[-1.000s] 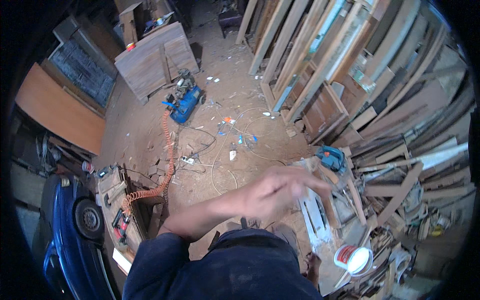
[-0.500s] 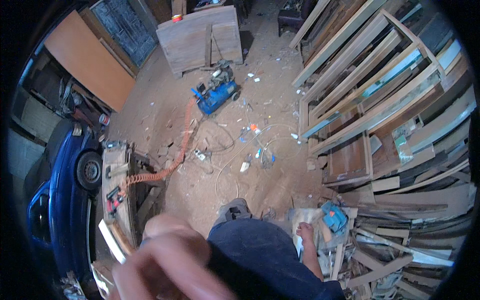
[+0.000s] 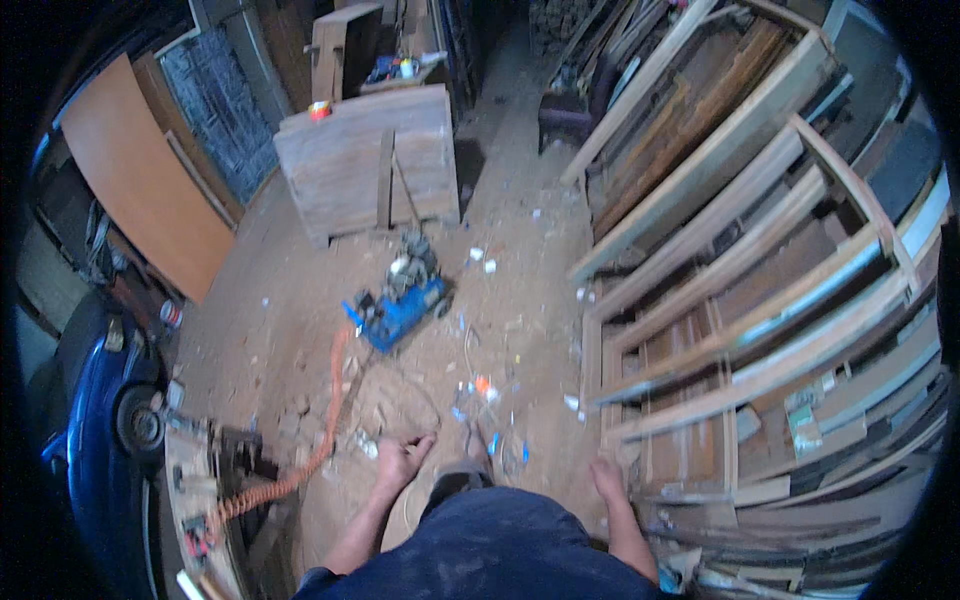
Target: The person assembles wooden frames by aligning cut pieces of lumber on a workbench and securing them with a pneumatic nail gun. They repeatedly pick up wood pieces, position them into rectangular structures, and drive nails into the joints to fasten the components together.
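Car (image 3: 85,440): blue, at the far left edge, one wheel showing.
Board (image 3: 140,190): orange-brown sheet leaning upright at the left, behind the car.
Tabletop (image 3: 205,490): cluttered bench at lower left, beside the car; small tools lie on it, too small to tell apart.
Hose (image 3: 300,460): coiled orange line running from the bench across the floor up to the compressor.
Compressor (image 3: 398,305): blue, on the dirt floor at centre, well ahead of both hands.
Panel (image 3: 365,170): grey wooden sheet standing on edge behind the compressor.
Left hand (image 3: 400,462): hanging low over the floor, just right of the hose end; fingers loosely curled, narrow, holding nothing that can be seen.
Floor (image 3: 300,330): brown dirt, strewn with small blue, white and orange scraps between the hands and the compressor.
Right hand (image 3: 607,480): down by the person's side, just beside the lowest frames of the timber stack; fingers point downward, and whether they touch the wood cannot be told.
Frames (image 3: 760,300): long wooden frames and planks stacked leaning at the right, filling that side.
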`<state>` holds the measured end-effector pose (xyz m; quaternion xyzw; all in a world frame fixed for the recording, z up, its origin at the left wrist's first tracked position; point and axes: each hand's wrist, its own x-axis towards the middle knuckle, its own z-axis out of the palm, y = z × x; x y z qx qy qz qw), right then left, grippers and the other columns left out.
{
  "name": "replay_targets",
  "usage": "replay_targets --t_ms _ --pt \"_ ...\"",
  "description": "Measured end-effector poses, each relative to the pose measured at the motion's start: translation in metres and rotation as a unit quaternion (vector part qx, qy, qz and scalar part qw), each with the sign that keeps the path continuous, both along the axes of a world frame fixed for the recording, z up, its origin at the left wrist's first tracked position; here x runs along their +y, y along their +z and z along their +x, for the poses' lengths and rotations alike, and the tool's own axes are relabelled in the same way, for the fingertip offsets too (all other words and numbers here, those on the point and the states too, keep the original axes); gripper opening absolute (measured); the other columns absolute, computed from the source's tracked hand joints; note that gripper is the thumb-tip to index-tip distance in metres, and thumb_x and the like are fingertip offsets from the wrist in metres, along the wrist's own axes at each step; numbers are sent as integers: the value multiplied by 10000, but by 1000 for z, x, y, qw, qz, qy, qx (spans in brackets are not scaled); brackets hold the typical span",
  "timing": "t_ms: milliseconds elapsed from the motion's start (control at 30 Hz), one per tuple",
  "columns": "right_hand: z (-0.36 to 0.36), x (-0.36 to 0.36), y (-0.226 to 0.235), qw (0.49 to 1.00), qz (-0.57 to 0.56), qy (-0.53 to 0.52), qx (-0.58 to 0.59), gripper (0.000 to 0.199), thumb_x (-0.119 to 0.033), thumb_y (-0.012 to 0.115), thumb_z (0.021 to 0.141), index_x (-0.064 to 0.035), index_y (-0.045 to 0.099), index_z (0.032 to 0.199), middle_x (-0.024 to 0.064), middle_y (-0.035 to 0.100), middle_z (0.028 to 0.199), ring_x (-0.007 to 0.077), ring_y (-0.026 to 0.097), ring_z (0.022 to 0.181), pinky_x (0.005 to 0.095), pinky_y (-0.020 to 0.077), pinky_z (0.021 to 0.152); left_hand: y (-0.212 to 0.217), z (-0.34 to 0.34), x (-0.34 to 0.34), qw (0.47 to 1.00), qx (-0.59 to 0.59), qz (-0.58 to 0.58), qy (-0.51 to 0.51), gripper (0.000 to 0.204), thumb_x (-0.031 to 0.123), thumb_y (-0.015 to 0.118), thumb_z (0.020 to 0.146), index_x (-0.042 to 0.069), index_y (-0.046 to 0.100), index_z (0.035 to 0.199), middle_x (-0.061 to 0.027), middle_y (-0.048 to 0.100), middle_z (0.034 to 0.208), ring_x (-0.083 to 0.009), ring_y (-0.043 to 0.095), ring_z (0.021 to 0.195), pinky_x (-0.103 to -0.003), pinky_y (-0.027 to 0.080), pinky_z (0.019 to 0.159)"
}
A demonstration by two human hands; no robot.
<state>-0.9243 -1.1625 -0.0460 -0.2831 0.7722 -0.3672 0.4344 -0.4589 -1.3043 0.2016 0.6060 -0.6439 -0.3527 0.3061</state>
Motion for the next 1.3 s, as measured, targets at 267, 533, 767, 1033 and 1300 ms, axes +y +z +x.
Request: replay_targets --t_ms 267,533,767,1033,1300 --pt "-99 -48 -110 932 227 -81 -270 267 -284 535 1002 -120 659 1171 106 686 919 286 667 792 456 559 686 97 -85 -334 968 26 -160 -194 283 291 626 985 28 724 947 -202 689 850 -390 673 782 -466 522 695" --pt "-59 -354 -88 954 245 -45 -165 317 -278 569 967 -88 655 1206 137 700 1034 316 676 898 501 541 777 75 -121 -554 977 9 -140 -161 277 271 602 996 9 669 938 -201 664 866 -405 662 827 -470 513 709" --pt "-161 -720 -136 980 157 123 6 371 -273 600 936 -59 652 1236 164 712 1134 342 684 992 540 526 858 -94 -53 -715 989 -77 53 114 344 342 590 998 21 701 943 -171 702 805 -314 696 773 -431 529 719" --pt "-214 -1210 16 982 -95 106 -121 163 -113 617 975 -31 701 1087 6 622 785 109 559 622 254 460 561 -285 -61 -682 853 108 412 302 320 271 544 1008 38 735 901 -73 716 740 -229 682 705 -376 568 722" --pt "-147 -1467 129 944 -196 241 -108 271 -150 673 978 -2 684 1205 43 701 983 121 657 775 258 543 686 -361 -145 -921 833 32 519 188 269 312 638 961 81 770 922 -109 725 766 -254 701 694 -385 559 687"
